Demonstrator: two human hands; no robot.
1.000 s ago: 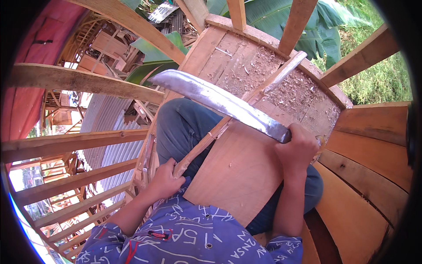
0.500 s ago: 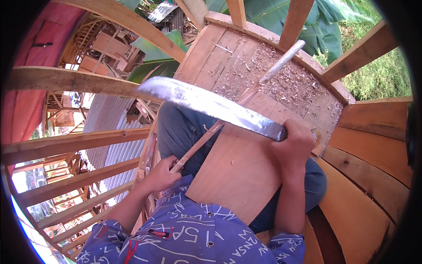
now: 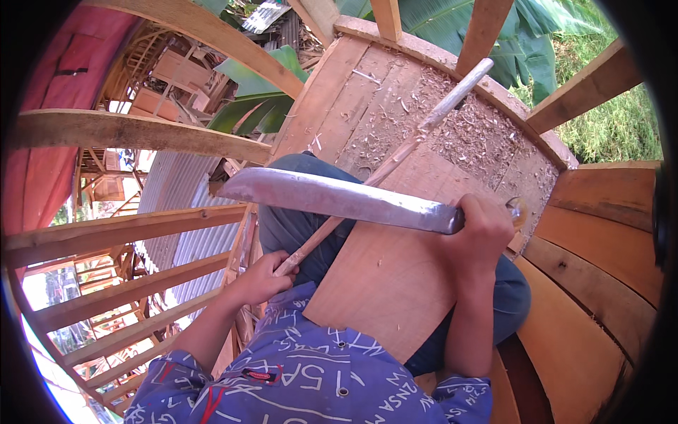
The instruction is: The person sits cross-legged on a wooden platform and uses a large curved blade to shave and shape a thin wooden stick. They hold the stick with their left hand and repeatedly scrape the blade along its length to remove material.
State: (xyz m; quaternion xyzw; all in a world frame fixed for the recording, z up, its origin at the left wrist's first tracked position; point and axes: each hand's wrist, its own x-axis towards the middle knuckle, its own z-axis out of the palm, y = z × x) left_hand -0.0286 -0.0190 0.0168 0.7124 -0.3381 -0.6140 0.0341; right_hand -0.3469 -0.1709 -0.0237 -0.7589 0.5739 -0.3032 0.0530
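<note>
My right hand (image 3: 484, 227) is closed round the handle of a machete (image 3: 339, 200), whose broad metal blade points left. The blade lies across a long wooden stick (image 3: 393, 161), hiding a short stretch of it; I cannot tell whether they touch. The stick is peeled to bare wood along its near part, with a paler grey far end. My left hand (image 3: 265, 278) grips the stick's near end beside my left knee. A flat wooden board (image 3: 388, 283) rests over my lap, under the stick and the right hand.
Wood shavings (image 3: 466, 138) litter the plank floor (image 3: 325, 106) ahead. Wooden rails (image 3: 127, 227) run along the left, with corrugated metal sheets (image 3: 176, 212) beyond. Plank walling (image 3: 600, 233) stands on the right. Banana leaves (image 3: 452, 35) show past the far posts.
The machete blade has come down and toward me, its tip dropping lower in view. The left hand keeps its hold on the stick. The view has shifted slightly.
</note>
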